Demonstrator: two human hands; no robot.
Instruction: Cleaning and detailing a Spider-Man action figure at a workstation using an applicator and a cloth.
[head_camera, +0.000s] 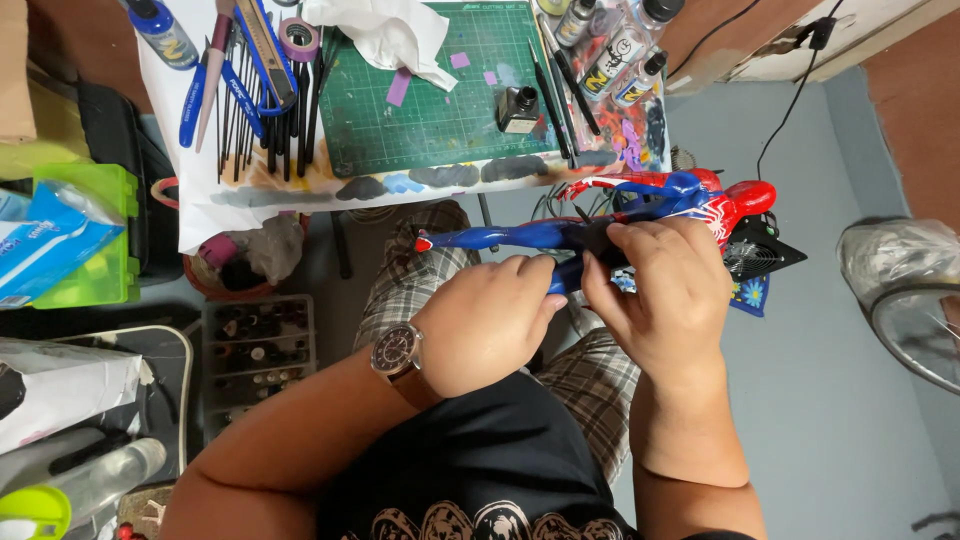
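Red and blue action figure (600, 225) at centre frame, lying level over the lap, below the desk (200, 200) edge. Left hand (490, 322) curled around the figure's lower part, watch (397, 350) on wrist. Right hand (665, 295) closed over the figure's middle, fingers pressing its dark piece. Green cutting mat (440, 110) on desk, upper centre; dark ink bottle (517, 110) standing on it.

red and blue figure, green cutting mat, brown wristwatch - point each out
red and blue plastic figure (520, 236), head view, on its blue leg
green cutting mat (440, 110), head view, on bare grid
brown wristwatch (393, 349), head view, on its dial
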